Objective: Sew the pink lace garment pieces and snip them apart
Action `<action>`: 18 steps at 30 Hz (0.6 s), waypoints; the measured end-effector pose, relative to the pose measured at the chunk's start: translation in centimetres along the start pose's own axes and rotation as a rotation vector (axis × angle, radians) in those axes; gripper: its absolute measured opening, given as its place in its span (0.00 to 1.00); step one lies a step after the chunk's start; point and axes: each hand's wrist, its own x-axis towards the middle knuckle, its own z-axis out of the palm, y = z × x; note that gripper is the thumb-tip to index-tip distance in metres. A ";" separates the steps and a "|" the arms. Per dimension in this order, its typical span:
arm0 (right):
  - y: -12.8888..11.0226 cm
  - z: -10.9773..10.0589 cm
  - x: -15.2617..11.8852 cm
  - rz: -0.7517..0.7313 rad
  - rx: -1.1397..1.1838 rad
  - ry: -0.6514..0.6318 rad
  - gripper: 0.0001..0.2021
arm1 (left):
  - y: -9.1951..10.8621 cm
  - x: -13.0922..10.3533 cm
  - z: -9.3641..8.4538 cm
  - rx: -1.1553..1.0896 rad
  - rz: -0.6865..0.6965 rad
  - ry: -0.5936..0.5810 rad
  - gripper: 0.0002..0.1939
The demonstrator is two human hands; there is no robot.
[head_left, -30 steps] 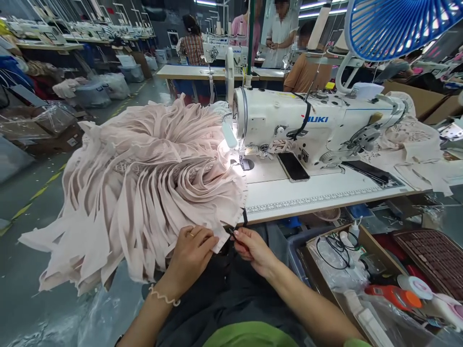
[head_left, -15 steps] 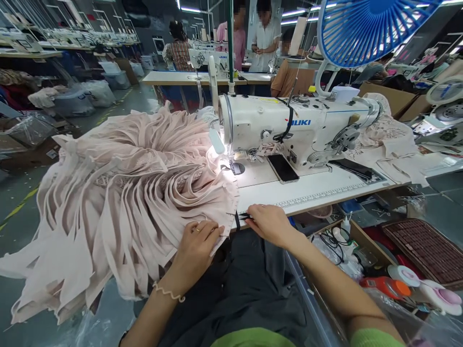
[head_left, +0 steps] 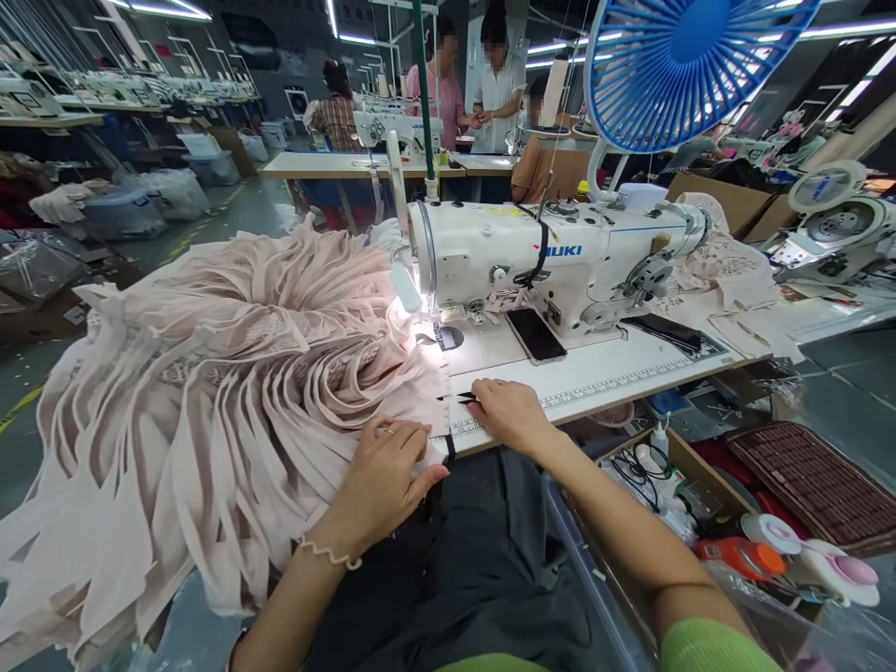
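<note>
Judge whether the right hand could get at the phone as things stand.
Probably yes: the phone lies just past the right hand, with only bare work surface between them, though the dark pointed tool in its grip might hinder picking up.

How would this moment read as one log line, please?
left hand: on pale-pink fabric | right hand: dark pointed tool at fabric edge

Both hands (head_left: 448,448) work beside pale pink fabric (head_left: 280,373).
</note>
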 end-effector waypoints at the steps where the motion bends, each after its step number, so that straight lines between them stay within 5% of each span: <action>1: 0.1 0.0 0.3 -0.021 -0.003 -0.003 0.07 | 0.0 0.0 0.0 -0.001 -0.003 0.014 0.12; 6: 0.0 0.5 1.4 -0.107 0.002 -0.031 0.08 | 0.0 0.1 -0.1 0.008 -0.005 0.026 0.10; 14: 0.2 1.6 1.0 0.123 0.102 0.013 0.13 | -1.4 5.1 2.8 0.169 -0.081 0.121 0.09; 18: 0.6 2.0 0.9 0.152 0.163 0.056 0.11 | -3.9 4.4 2.1 0.206 -0.216 0.027 0.09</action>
